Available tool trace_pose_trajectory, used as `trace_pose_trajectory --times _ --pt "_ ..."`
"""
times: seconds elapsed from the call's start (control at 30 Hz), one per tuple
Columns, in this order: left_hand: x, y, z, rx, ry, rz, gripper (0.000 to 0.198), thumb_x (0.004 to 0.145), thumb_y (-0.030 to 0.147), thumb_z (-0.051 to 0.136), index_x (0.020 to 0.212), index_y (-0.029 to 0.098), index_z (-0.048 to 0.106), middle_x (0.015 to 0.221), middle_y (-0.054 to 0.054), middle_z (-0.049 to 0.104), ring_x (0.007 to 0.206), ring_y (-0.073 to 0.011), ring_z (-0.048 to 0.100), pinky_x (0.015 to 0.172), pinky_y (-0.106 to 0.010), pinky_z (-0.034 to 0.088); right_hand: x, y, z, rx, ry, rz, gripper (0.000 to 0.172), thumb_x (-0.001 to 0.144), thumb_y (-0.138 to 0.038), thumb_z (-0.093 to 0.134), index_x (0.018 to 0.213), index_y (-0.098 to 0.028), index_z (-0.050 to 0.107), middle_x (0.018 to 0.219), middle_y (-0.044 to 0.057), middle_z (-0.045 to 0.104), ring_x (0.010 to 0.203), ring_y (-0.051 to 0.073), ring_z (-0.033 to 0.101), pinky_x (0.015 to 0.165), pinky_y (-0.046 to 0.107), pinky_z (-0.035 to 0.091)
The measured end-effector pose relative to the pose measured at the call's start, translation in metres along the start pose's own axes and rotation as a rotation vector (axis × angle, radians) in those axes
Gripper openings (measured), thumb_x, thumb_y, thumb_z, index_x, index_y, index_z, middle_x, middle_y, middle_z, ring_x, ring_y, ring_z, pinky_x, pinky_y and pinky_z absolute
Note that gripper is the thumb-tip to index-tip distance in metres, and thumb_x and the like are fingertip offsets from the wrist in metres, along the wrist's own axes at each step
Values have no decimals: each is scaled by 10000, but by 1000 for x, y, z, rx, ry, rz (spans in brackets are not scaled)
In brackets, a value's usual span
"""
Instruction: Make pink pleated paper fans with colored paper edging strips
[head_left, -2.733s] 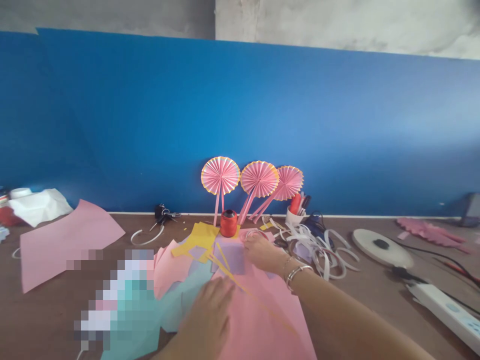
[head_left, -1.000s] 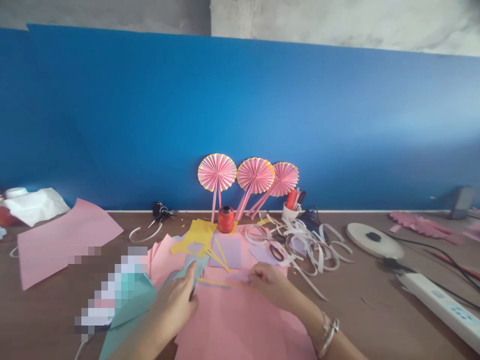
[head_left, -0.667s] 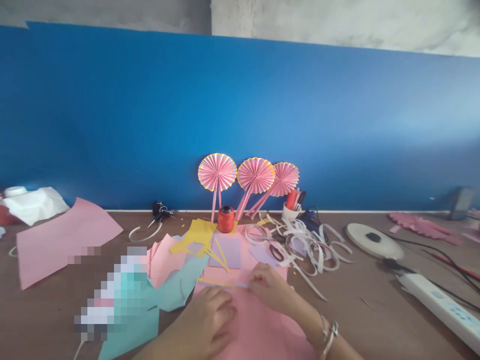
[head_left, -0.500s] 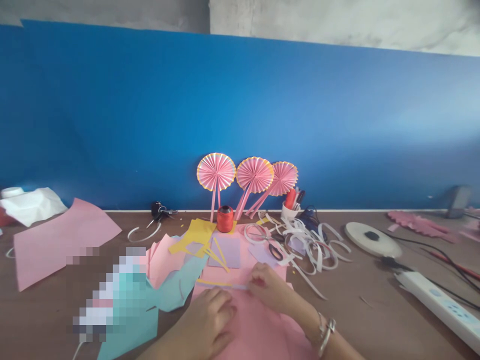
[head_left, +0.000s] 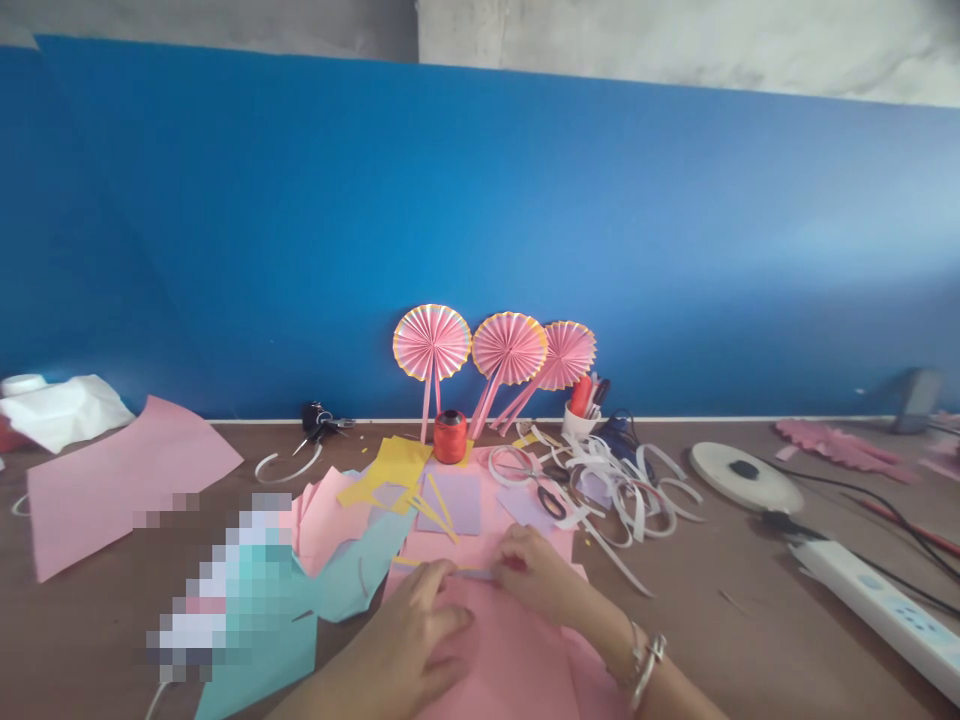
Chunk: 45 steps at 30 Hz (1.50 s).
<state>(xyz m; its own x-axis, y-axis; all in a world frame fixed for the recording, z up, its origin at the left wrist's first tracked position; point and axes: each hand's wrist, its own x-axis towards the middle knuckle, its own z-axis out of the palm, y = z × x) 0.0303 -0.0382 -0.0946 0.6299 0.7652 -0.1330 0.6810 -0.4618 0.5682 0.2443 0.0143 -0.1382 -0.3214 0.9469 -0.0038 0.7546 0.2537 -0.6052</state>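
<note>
A pink paper sheet (head_left: 510, 655) lies in front of me, with a thin yellow and pale lilac paper strip (head_left: 474, 574) along its far edge. My left hand (head_left: 431, 630) rests on the sheet's left side, fingers apart, the index fingertip at the strip. At the strip's right end, the fingers of my right hand (head_left: 536, 575) are curled together on it; their tips are partly hidden. Just beyond the hands are a lilac paper piece (head_left: 456, 505), narrow yellow strips (head_left: 441, 508) and scissors (head_left: 551, 502).
Three pink pleated paper fans (head_left: 433, 343) lean on the blue wall (head_left: 300, 220) behind a red thread spool (head_left: 450, 440). Curled white strips (head_left: 622, 490) lie right of centre. A power strip (head_left: 877, 605) is at right, teal paper (head_left: 262, 665) at left.
My left hand has shifted slightly up toward the strip, and its fingers have spread and straightened. My right hand stays at the strip's right end, almost unmoved.
</note>
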Motion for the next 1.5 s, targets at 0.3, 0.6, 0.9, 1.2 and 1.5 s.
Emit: trace_pose_trajectory --times 0.3,0.6,0.9,1.2,1.5 --pt "-1 0 -2 -2 -4 -3 353 765 219 616 1117 251 626 1352 -90 395 1224 -297 406 1043 -438 334 -1 -2 -6 107 -23 11 202 657 -135 447 499 -185 330 633 -7 431 690 147 449 668 266 345" --pt "-2 -2 1 -4 14 14 334 769 216 602 1101 249 630 1350 -80 400 1198 -297 425 1021 -440 358 -1 -6 -6 7 -30 15 202 648 -92 447 489 -179 356 636 -1 471 712 152 466 690 273 353" --pt "-2 0 0 6 6 11 337 775 214 592 1109 246 625 1355 -86 395 1203 -302 425 1016 -439 366 0 -3 -3 -27 -10 -5 198 646 -80 449 479 -177 405 644 7 503 710 154 476 692 271 364" --pt "-1 -2 2 24 -3 2 353 773 207 596 1122 249 618 1374 -79 375 1217 -301 405 1025 -438 352 -1 -9 -9 21 -47 -2 203 638 -88 440 477 -183 360 620 -7 473 689 146 472 706 272 363" --pt "-1 0 0 17 0 14 347 771 200 597 1116 239 622 1374 -90 381 1222 -302 407 1030 -438 352 -1 -6 -5 -3 -16 4 213 643 -77 447 476 -181 365 641 -1 489 711 151 471 690 267 357"
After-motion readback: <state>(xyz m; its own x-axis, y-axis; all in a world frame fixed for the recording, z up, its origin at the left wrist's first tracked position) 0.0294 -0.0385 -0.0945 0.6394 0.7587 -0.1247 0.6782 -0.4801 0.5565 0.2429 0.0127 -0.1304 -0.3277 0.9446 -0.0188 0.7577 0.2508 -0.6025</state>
